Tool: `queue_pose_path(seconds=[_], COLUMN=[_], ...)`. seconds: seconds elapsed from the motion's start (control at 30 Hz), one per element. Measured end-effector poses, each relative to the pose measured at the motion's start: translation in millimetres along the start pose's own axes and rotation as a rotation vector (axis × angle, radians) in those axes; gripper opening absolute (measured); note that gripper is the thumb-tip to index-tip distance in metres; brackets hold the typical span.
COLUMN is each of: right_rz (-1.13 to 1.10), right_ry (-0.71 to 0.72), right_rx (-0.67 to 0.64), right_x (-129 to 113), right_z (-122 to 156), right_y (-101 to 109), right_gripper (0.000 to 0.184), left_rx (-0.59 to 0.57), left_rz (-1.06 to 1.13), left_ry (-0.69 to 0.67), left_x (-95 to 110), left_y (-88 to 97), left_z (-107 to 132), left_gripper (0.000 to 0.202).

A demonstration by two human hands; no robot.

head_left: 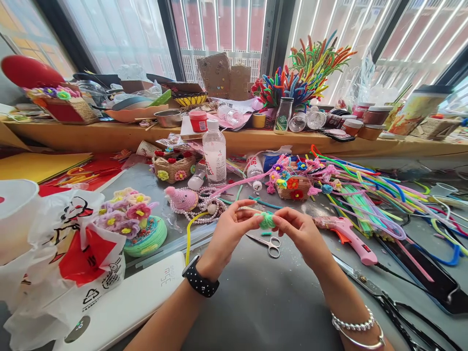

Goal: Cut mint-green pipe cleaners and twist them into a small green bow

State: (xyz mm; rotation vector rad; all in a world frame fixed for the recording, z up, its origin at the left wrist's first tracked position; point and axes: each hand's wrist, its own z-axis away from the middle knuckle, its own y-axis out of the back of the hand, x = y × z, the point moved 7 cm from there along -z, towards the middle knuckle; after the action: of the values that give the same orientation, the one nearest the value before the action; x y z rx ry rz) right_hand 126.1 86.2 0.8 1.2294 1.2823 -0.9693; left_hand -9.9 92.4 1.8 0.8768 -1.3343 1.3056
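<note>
Both hands meet above the grey tabletop around a small green fuzzy piece (266, 221), apparently bent from pipe cleaner. Thumb and fingers of my left hand (237, 222) pinch its left side. From the right, my right hand (295, 228) pinches the other edge between thumb and forefinger. Just below lie small scissors (270, 245) and a short green scrap (266, 233). A pink glue gun (349, 236) rests to the right of my right hand. Left of my left hand are a yellow pipe cleaner (189, 236) and a pink crocheted figure (182, 199) among pearl beads.
Large black-handled shears (383, 297) and a pipe cleaner bundle (365, 207) lie at right. A clear bottle (214, 153) stands behind, near flower-covered baskets (174, 166). A white box-like device (146, 292) and a plastic bag (73, 248) fill the left. A crowded ledge (127, 136) runs behind.
</note>
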Motion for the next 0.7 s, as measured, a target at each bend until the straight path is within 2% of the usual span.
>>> queue_pose_path(seconds=[0.1,0.27,0.53,0.7], right_rz=[0.021,0.015,0.062,-0.024], right_ry=[0.001,-0.018,-0.01,-0.016], right_rx=[0.006,-0.002,0.032,0.072], right_x=[-0.1,3.1,3.5,2.9], right_z=[0.3,0.1,0.7,1.9], right_y=[-0.9,-3.7,-3.2,-5.2], right_gripper=[0.021,0.021,0.021,0.022], left_rx=[0.032,0.061,0.061,0.073], left_rz=[0.075,0.172,0.054,0.137], left_ry=[0.008,-0.011,0.023,-0.023], left_x=[-4.3,-7.2,-3.0,-4.7], left_y=[1.7,2.7,4.7,3.6], left_z=[-1.0,-0.6,-2.0,-0.8], left_gripper=[0.045,0.038,0.042,0.039])
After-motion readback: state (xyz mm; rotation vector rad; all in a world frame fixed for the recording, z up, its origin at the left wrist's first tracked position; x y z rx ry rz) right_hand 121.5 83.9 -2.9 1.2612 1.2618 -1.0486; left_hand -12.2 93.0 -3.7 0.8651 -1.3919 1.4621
